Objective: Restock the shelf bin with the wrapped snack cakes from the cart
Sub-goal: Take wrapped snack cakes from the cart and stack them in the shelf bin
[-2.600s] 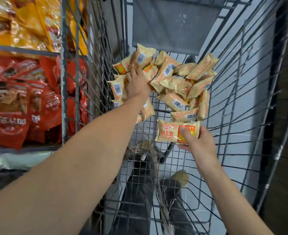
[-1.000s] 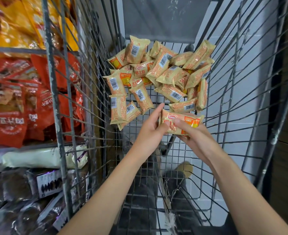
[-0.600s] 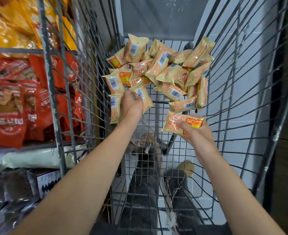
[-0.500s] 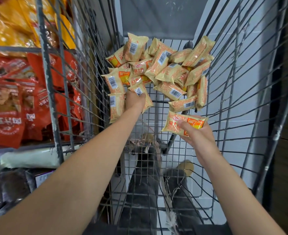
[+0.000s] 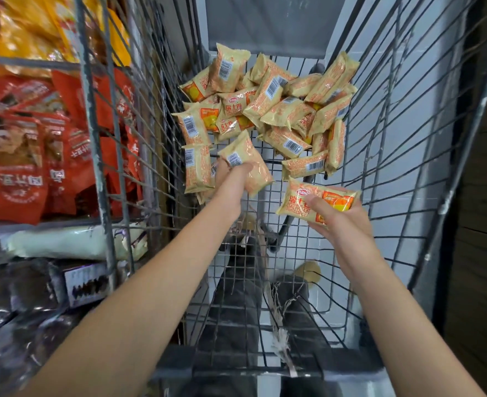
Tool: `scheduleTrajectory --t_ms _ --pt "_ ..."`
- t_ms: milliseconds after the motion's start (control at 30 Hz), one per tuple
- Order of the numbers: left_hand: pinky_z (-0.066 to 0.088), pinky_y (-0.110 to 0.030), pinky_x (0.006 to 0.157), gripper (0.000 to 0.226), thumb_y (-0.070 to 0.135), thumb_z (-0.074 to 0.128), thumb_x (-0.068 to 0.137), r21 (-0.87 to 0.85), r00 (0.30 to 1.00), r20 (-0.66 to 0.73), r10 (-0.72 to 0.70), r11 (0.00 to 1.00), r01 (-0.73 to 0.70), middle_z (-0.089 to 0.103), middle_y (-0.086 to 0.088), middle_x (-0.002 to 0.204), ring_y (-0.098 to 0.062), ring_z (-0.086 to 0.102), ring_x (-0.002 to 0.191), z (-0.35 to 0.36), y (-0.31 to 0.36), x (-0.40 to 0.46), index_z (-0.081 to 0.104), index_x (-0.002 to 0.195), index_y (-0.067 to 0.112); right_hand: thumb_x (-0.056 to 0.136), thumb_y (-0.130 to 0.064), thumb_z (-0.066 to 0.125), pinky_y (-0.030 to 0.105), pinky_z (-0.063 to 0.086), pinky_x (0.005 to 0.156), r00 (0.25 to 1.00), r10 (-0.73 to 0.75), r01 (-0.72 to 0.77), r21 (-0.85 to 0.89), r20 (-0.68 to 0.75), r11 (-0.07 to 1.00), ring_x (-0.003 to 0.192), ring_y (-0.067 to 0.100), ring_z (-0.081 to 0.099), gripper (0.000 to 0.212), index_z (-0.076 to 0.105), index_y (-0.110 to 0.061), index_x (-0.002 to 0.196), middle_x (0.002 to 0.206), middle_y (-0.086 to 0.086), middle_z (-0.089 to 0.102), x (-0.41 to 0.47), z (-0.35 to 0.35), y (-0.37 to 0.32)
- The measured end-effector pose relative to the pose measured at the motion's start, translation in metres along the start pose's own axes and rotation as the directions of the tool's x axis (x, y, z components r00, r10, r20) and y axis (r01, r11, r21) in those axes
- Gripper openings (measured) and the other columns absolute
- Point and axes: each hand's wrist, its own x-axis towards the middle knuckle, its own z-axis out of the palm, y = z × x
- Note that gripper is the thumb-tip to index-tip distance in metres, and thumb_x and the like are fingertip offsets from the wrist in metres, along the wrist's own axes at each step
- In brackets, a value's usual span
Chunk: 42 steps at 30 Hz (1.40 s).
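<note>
Several yellow wrapped snack cakes [image 5: 276, 110] lie heaped at the far end of the wire cart [image 5: 385, 156]. My left hand [image 5: 233, 179] grips one cake [image 5: 248, 164] barcode side up, held just above the cart floor near the heap's left edge. My right hand [image 5: 339, 219] holds a small stack of cakes [image 5: 313, 203], label side up, over the cart's middle right, thumb on top. No shelf bin for these cakes shows in this view.
Shelves stand at the left behind the cart's wire side: yellow bags [image 5: 21, 27] on top, red bags [image 5: 27, 156] below, dark packets [image 5: 21, 310] lowest. My legs and shoes show through the cart floor [image 5: 245, 282]. A dark wall runs along the right.
My left hand reached into the heap, closed on one cake and has lifted it back a little. My right hand kept its cakes and stayed in about the same place.
</note>
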Motion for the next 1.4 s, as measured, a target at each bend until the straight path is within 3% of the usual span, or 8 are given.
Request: scheduleTrajectory --t_ms 100,200,500,633,767,1000,1233,1400 --pt "0.052 -0.038 0.081 0.037 0.005 0.047 0.089 -0.263 0.972 0.231 -0.047 0.959 0.108 0.055 -0.009 0.119 -0.022 0.057 0.103 -0.024 0.007 -0.062 0.044 0.125 0.014 0.077 -0.021 0.077 0.034 0.053 0.087 0.996 -0.087 0.088 -0.045 0.013 0.995 0.095 0.015 0.067 0.030 0.055 -0.034 0.094 0.099 -0.003 0.070 -0.032 -0.009 -0.014" --pt "0.052 -0.033 0.066 0.043 0.015 0.036 0.084 -0.267 0.926 0.377 -0.026 0.954 0.136 0.054 -0.006 0.091 -0.017 0.056 0.077 -0.050 0.012 -0.118 0.048 0.126 0.011 0.074 -0.023 0.079 0.030 0.055 0.079 0.985 -0.162 0.162 0.009 0.058 0.987 0.087 0.010 0.070 0.032 0.056 -0.036 0.091 0.089 -0.010 0.072 -0.071 -0.019 -0.027" --pt "0.030 -0.020 0.047 0.057 0.065 0.039 0.085 -0.437 0.848 0.530 0.010 0.860 0.263 0.052 -0.002 0.078 -0.010 0.045 0.050 -0.109 -0.022 -0.250 0.048 0.111 0.015 0.074 -0.021 0.079 0.026 0.057 0.073 0.950 -0.234 0.243 -0.019 0.205 0.970 0.090 0.013 0.070 0.033 0.057 -0.031 0.098 0.095 -0.006 0.072 -0.166 -0.049 -0.014" --pt "0.043 -0.021 0.054 0.043 0.037 0.071 0.070 -0.652 0.812 0.555 0.178 0.700 0.292 0.053 -0.004 0.083 -0.012 0.052 0.059 -0.131 -0.057 -0.307 0.054 0.094 0.006 0.073 -0.025 0.079 0.029 0.056 0.077 0.904 -0.272 0.311 -0.068 0.331 0.948 0.089 0.013 0.071 0.037 0.058 -0.026 0.104 0.098 -0.002 0.073 -0.198 -0.062 -0.006" --pt "0.051 -0.028 0.068 0.039 0.037 0.062 0.072 -0.827 0.885 0.377 0.273 0.529 0.189 0.063 -0.007 0.092 -0.019 0.061 0.081 -0.152 -0.106 -0.368 0.069 0.094 0.005 0.072 -0.026 0.079 0.030 0.055 0.075 0.840 -0.270 0.361 -0.113 0.471 0.926 0.090 0.016 0.070 0.044 0.057 -0.022 0.110 0.102 0.002 0.072 -0.241 -0.064 0.016" --pt "0.044 -0.031 0.072 0.035 0.039 0.048 0.090 -0.924 0.980 -0.074 0.185 0.357 -0.137 0.066 -0.005 0.088 -0.017 0.063 0.074 -0.202 -0.193 -0.451 0.073 0.085 0.015 0.078 -0.022 0.077 0.034 0.058 0.079 0.732 -0.120 0.422 -0.309 0.670 0.852 0.088 0.019 0.071 0.040 0.060 -0.015 0.113 0.101 0.005 0.073 -0.315 -0.045 0.072" --pt "0.052 -0.036 0.081 0.029 0.034 0.056 0.083 -0.816 0.891 -0.432 0.140 0.360 -0.453 0.073 -0.005 0.092 -0.018 0.067 0.086 -0.268 -0.268 -0.528 0.063 0.103 0.015 0.080 -0.011 0.073 0.023 0.052 0.064 0.496 0.009 0.564 -0.330 0.868 0.757 0.078 0.012 0.069 0.034 0.057 -0.017 0.110 0.097 0.005 0.070 -0.404 0.007 0.130" --pt "0.056 -0.028 0.067 0.020 0.024 0.052 0.093 -0.704 0.765 -0.644 0.028 0.372 -0.605 0.073 0.002 0.086 -0.010 0.069 0.076 -0.322 -0.325 -0.569 0.060 0.109 0.015 0.079 -0.011 0.074 0.028 0.058 0.062 0.374 0.089 0.656 -0.331 0.923 0.678 0.074 0.012 0.072 0.027 0.059 -0.019 0.102 0.090 0.002 0.071 -0.466 0.044 0.180"
